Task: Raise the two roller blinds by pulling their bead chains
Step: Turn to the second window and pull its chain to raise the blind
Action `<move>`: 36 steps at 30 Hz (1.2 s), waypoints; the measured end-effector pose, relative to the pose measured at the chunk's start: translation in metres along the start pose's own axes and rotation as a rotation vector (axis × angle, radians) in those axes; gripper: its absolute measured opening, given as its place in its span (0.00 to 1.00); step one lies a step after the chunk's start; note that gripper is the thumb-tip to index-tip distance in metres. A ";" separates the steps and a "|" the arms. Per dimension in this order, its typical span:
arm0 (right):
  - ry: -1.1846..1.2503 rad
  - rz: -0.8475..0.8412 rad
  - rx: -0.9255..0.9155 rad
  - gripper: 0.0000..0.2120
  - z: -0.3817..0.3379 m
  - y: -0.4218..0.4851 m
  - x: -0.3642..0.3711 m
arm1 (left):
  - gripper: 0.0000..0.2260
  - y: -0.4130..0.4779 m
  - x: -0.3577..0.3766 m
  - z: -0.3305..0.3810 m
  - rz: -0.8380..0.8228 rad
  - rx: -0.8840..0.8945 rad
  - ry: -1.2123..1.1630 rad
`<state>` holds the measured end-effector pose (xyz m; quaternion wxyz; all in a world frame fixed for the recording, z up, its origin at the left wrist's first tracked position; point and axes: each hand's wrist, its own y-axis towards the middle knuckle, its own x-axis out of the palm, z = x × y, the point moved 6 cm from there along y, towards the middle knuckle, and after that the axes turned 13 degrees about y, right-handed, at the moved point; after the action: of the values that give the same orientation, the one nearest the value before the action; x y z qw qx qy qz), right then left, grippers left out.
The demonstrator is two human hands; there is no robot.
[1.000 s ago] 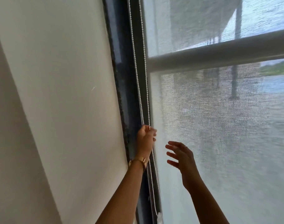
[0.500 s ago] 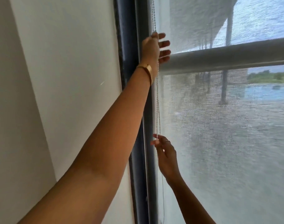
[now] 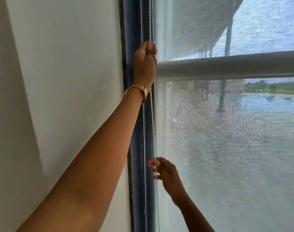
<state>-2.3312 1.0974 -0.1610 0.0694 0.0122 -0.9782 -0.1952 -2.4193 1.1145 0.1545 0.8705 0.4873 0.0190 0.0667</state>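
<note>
A white bead chain (image 3: 152, 114) hangs along the dark window frame (image 3: 134, 114), at the left edge of a sheer grey roller blind (image 3: 226, 148). My left hand (image 3: 145, 62), with a gold bracelet on the wrist, is raised high and closed in a fist around the chain. Lower down, my right hand (image 3: 166, 171) has its fingers curled loosely at the same chain. Whether it grips the chain is unclear. A grey horizontal bar (image 3: 226, 66) crosses behind the blind at the height of my left hand. Only one blind shows clearly.
A plain white wall (image 3: 59, 81) fills the left side, with a corner fold at the far left. Through the blind I see water, posts and a green bank outside.
My left hand went from low on the chain up to the bar, and its open fingers have now closed into a fist. My right hand moved in to the chain lower down.
</note>
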 end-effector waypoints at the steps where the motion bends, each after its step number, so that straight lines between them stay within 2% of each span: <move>1: 0.035 0.000 0.022 0.13 -0.002 -0.001 -0.001 | 0.16 -0.001 -0.002 0.000 -0.005 -0.006 -0.005; 4: 0.117 0.000 0.029 0.15 -0.021 0.006 -0.006 | 0.17 -0.004 -0.006 0.005 -0.022 -0.015 -0.033; 9: 0.113 -0.043 0.000 0.22 -0.062 0.031 -0.005 | 0.16 -0.009 -0.012 0.007 -0.001 -0.001 -0.039; 16: 0.155 -0.064 -0.054 0.24 -0.121 0.050 0.006 | 0.16 -0.033 -0.015 0.012 0.224 0.195 0.194; 20: 0.132 -0.052 -0.127 0.22 -0.164 0.053 0.005 | 0.12 -0.055 -0.014 -0.009 0.180 0.170 0.236; 25: -0.005 -0.007 -0.275 0.22 -0.218 0.060 0.009 | 0.14 -0.082 -0.021 -0.030 0.164 0.124 0.248; 28: -0.052 -0.041 -0.320 0.21 -0.244 0.069 0.026 | 0.13 -0.098 -0.023 -0.043 0.142 0.078 0.231; 36: 0.172 -0.293 -0.107 0.18 -0.284 0.111 0.064 | 0.17 -0.161 -0.009 -0.097 0.021 -0.065 0.283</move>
<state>-2.3544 1.0886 0.1496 0.1242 0.1675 -0.9447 -0.2531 -2.4216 1.1120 -0.0332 0.8738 0.4446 0.1342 0.1442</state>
